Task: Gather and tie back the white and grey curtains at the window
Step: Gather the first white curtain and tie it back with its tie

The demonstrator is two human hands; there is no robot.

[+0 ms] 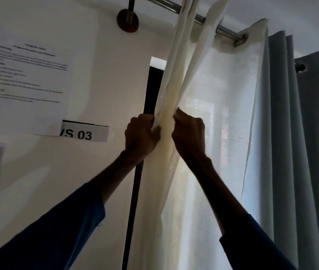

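At the window, the left hand [141, 133] and right hand [188, 133] clench a bunched upright fold of the thin white curtain [219, 117], its pleats running up to the metal rod [199, 16]. Right of it hangs the heavier grey curtain [294, 133]; a wall label [85, 132] at left reads "S 03".

I count two hands in view, the left hand [141, 135] and the right hand [188, 133], and two curtains: one white curtain [222, 114] at the middle, one grey curtain [291, 133] at the right. Above, I log one metal rod [209, 24] and one round bracket [127, 20]. On the left wall: one printed sheet [24, 80], one label [88, 133].
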